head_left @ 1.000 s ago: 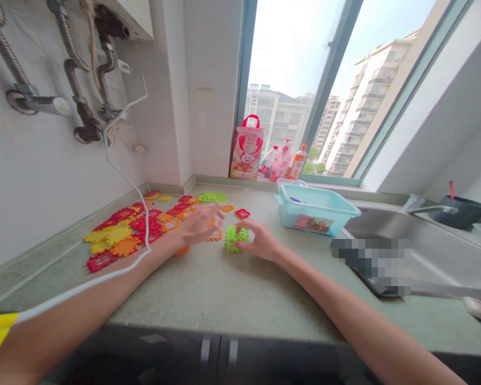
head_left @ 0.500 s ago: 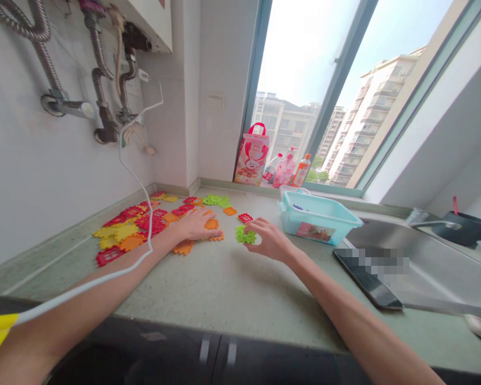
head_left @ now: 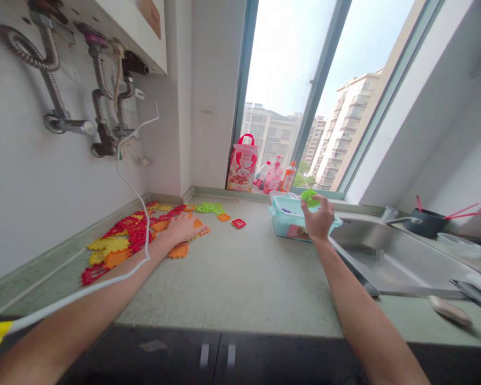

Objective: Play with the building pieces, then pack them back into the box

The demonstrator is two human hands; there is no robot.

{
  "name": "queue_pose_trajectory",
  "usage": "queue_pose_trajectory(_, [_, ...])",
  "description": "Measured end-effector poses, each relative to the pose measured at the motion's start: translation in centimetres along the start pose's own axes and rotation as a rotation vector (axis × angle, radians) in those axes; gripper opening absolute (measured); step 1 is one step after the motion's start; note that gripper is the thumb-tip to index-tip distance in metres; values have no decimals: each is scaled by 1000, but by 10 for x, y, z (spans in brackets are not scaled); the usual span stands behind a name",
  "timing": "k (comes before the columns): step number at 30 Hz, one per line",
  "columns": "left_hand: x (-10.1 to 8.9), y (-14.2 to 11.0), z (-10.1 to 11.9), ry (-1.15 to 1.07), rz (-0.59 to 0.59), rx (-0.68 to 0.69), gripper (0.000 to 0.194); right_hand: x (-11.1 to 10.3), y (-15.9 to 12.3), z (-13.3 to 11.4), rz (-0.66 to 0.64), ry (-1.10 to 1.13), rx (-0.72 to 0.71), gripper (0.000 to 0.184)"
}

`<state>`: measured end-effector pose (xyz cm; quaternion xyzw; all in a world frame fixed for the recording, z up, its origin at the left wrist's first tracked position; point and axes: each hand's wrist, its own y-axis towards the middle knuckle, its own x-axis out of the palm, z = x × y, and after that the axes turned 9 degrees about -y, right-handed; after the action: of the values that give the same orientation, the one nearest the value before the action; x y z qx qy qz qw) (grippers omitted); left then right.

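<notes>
My right hand (head_left: pixel 319 218) pinches a green toothed plastic building piece (head_left: pixel 311 198) between thumb and fingers. It holds the piece up above the light blue plastic box (head_left: pixel 282 225), and something dark blue (head_left: pixel 286 210) lies inside that box. My left hand (head_left: pixel 183 228) rests with fingers stretched over several orange pieces (head_left: pixel 178 251) at the right edge of a spread pile. Red pieces (head_left: pixel 138 235) and yellow pieces (head_left: pixel 109 245) make up the pile further left. Behind the left hand lies a cluster of green pieces (head_left: pixel 209 208). A lone red piece (head_left: pixel 239 224) sits on the counter.
A white cable (head_left: pixel 146 230) hangs across my left forearm. To the right are a steel sink (head_left: pixel 379 256) and a dark flat device (head_left: pixel 355 275) along its edge. Bottles (head_left: pixel 273 176) and a pink bag (head_left: pixel 242 167) stand on the windowsill. Pipes (head_left: pixel 102 107) come down at left.
My right hand has lifted the green piece off the counter and carried it right, over the blue box. My left hand stays on the orange pieces. The view has turned slightly right.
</notes>
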<state>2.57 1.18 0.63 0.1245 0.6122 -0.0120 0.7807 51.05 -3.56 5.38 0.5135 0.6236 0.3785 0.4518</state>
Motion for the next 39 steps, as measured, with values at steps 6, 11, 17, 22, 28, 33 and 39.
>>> queue_pose_trajectory(6, [-6, -3, 1, -2, 17, -70, 86, -4, 7, 24, -237, -204, 111, 47])
queue_pose_trajectory(11, [-15, -4, -4, 38, 28, -112, 95, -10, 10, 12, -325, -237, 41, 42])
queue_pose_trajectory(17, [-16, 1, -12, 75, 23, -194, 100, -12, -27, -66, -318, 76, -411, 18])
queue_pose_trajectory(22, [-8, 8, -19, 103, 84, -191, 90, -2, -85, -117, -661, 262, -663, 19])
queue_pose_trajectory(28, [-11, 24, -10, 156, 26, 59, 70, 12, -104, -115, -805, 357, -681, 23])
queue_pose_trajectory(33, [-12, 36, -3, 189, -15, 9, 70, 13, -96, -103, -811, 376, -656, 20])
queue_pose_trajectory(39, [-9, 37, -3, 231, 63, -134, 76, 15, -94, -106, -788, 398, -662, 18])
